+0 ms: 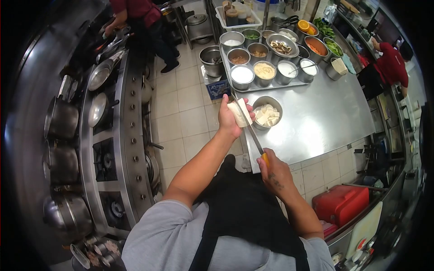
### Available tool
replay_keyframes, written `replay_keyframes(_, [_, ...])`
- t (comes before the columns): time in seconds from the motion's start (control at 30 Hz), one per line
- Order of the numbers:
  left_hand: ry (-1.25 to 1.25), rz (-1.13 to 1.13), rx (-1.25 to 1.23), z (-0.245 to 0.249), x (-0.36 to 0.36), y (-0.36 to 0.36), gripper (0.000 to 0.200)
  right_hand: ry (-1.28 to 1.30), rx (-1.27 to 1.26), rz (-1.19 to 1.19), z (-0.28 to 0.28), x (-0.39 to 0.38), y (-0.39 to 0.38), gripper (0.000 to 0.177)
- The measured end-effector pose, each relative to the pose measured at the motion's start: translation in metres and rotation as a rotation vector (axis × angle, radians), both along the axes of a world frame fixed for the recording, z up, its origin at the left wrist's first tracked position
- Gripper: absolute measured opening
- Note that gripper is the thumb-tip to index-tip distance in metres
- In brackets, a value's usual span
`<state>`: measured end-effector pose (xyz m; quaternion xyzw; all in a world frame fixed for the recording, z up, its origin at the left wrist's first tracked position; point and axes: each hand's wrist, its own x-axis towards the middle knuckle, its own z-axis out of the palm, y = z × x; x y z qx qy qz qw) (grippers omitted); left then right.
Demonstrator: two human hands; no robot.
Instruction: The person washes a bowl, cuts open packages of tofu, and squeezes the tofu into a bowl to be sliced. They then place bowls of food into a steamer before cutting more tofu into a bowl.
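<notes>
On the palm of my left hand (pixel 228 119) rests a pale white block of tofu (pixel 237 114), fingers curled up around its far side. My right hand (pixel 275 172) grips the yellow handle of a long knife (pixel 256 141). Its blade runs along the block, lying right at the tofu's surface. Just right of my left hand, a metal pot (pixel 280 107) on the steel table holds several cut white pieces (pixel 267 116).
A tray (pixel 271 87) of metal containers with ingredients covers the far end of the steel table (pixel 325 122). Stoves (pixel 129 149) with pans line the left. One person (pixel 140 22) stands far left, another (pixel 391 67) at right. A red cooler (pixel 341 203) sits lower right.
</notes>
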<state>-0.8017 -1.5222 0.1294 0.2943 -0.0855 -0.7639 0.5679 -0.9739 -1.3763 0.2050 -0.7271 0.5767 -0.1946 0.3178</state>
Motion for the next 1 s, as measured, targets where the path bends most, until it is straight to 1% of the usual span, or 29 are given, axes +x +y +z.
replay_keyframes(0.13, [-0.028, 0.003, 0.03, -0.005, 0.0, 0.002, 0.067, 0.02, 0.021, 0.006, -0.015, 0.004, -0.003, 0.029])
replay_keyframes(0.2, [-0.045, 0.009, 0.05, -0.008, -0.001, 0.003, 0.067, 0.038, 0.074, 0.004, -0.022, 0.006, -0.004, 0.03])
replay_keyframes(0.27, [-0.086, 0.037, 0.125, -0.009, -0.001, 0.005, 0.069, 0.019, 0.086, -0.001, -0.025, 0.006, -0.004, 0.031])
replay_keyframes(0.33, [-0.108, 0.048, 0.141, -0.016, 0.001, 0.004, 0.07, 0.0, 0.098, -0.007, -0.024, 0.005, -0.002, 0.032])
replay_keyframes(0.4, [-0.13, 0.058, 0.158, -0.024, 0.004, 0.003, 0.071, -0.053, 0.029, -0.036, -0.016, 0.004, 0.0, 0.032])
replay_keyframes(0.43, [-0.148, 0.113, 0.167, -0.026, 0.005, 0.003, 0.073, -0.053, 0.03, -0.036, -0.011, 0.004, 0.001, 0.032])
replay_keyframes(0.47, [-0.166, 0.167, 0.177, -0.028, 0.005, 0.003, 0.076, -0.032, -0.015, -0.014, -0.007, 0.003, 0.002, 0.033])
replay_keyframes(0.5, [-0.166, 0.166, 0.179, -0.03, 0.005, 0.002, 0.076, -0.01, -0.059, 0.007, -0.005, 0.003, 0.003, 0.033])
replay_keyframes(0.57, [-0.202, 0.255, 0.195, -0.028, 0.003, 0.002, 0.079, 0.036, -0.051, 0.023, -0.009, 0.003, 0.004, 0.034])
replay_keyframes(0.7, [-0.208, 0.239, 0.151, -0.028, 0.004, 0.003, 0.08, 0.132, -0.035, 0.042, -0.019, 0.006, 0.006, 0.034])
replay_keyframes(0.93, [-0.201, 0.254, 0.162, -0.025, 0.002, 0.005, 0.078, 0.186, -0.05, 0.059, -0.022, 0.007, 0.004, 0.034])
replay_keyframes(1.0, [-0.205, 0.251, 0.162, -0.026, 0.003, 0.005, 0.077, 0.187, -0.032, 0.04, -0.025, 0.007, 0.003, 0.031])
